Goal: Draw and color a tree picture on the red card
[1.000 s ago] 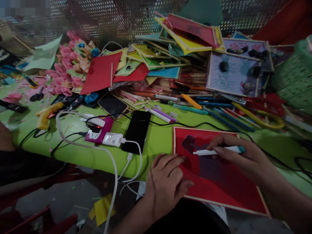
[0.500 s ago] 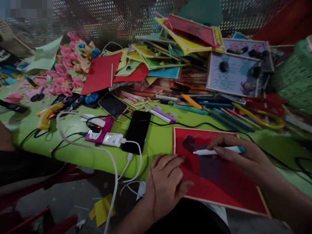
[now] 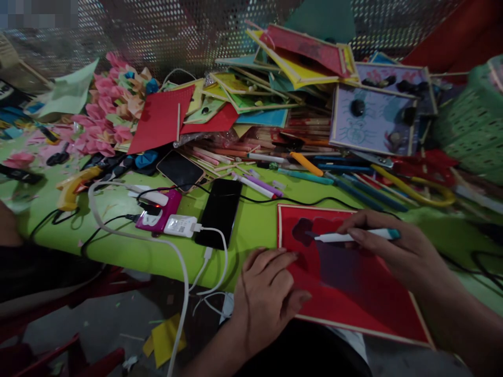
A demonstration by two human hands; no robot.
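Observation:
In my right hand (image 3: pixel 389 243) is a white marker (image 3: pixel 334 237) with a teal end, pinched between thumb and fingers. Its tip is at a dark drawn shape on a red sheet of card (image 3: pixel 377 303) framed with thin wooden strips. The dark drawing (image 3: pixel 340 264) has a rounded blob at its upper left and a block below. My left hand (image 3: pixel 271 285) lies flat on the card's left edge, fingers loosely stretched and holding nothing. Whether the tip touches the card I cannot tell.
A black phone (image 3: pixel 220 212) and a purple power strip (image 3: pixel 159 212) with chargers and cables lie left of the card. Behind are several markers, a yellow glue gun (image 3: pixel 76 186), stacked framed cards (image 3: pixel 306 52), pink paper flowers (image 3: pixel 104 104) and a green basket (image 3: pixel 471 120).
My right hand has shifted slightly up and right with the marker, whose tip moves along the dark shape. The left hand stays on the card. The view shifts a little.

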